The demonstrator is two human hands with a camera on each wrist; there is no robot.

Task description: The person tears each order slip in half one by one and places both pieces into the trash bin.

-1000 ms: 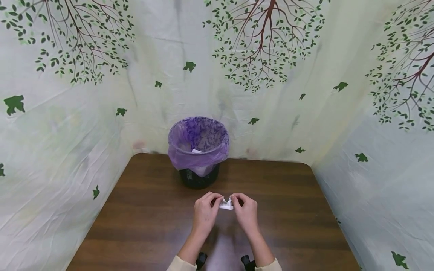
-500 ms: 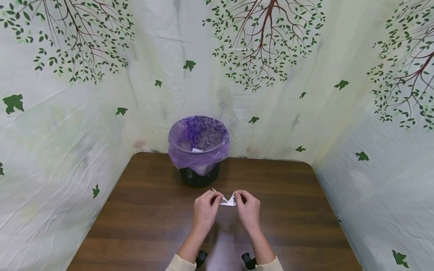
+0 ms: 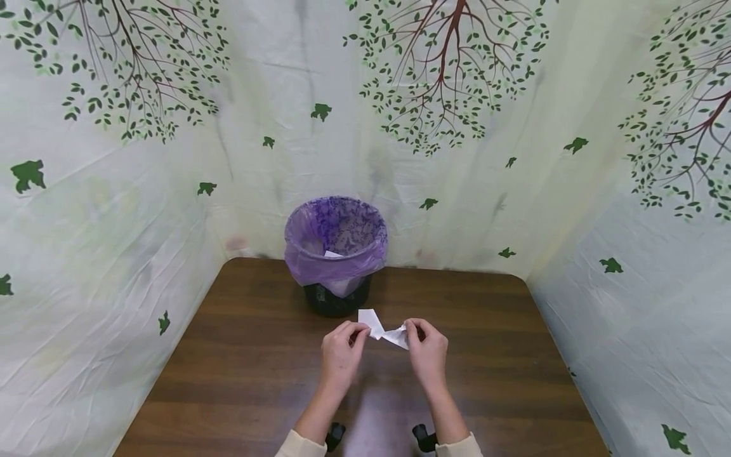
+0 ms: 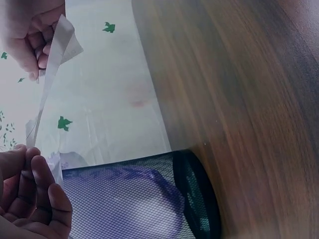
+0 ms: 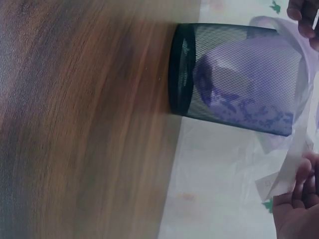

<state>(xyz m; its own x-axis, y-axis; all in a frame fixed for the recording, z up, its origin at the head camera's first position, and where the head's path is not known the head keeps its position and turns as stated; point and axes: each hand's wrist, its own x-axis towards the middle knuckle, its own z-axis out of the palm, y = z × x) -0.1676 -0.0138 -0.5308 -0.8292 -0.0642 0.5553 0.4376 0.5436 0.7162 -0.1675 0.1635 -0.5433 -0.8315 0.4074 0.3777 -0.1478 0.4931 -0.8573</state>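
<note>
Between both hands: paper [image 3: 384, 331] pinched by left hand [image 3: 341, 353] and right hand [image 3: 427, 353] over tabletop [image 3: 240, 355]; bin [image 3: 335, 254] just beyond

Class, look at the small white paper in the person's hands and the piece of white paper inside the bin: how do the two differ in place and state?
The small white paper is pinched between the left hand and right hand, above the table; the piece in the bin lies loose inside the purple liner, untouched. The held paper shows fully, stretched between the fingers; the binned piece is mostly hidden. Both are white.
</note>
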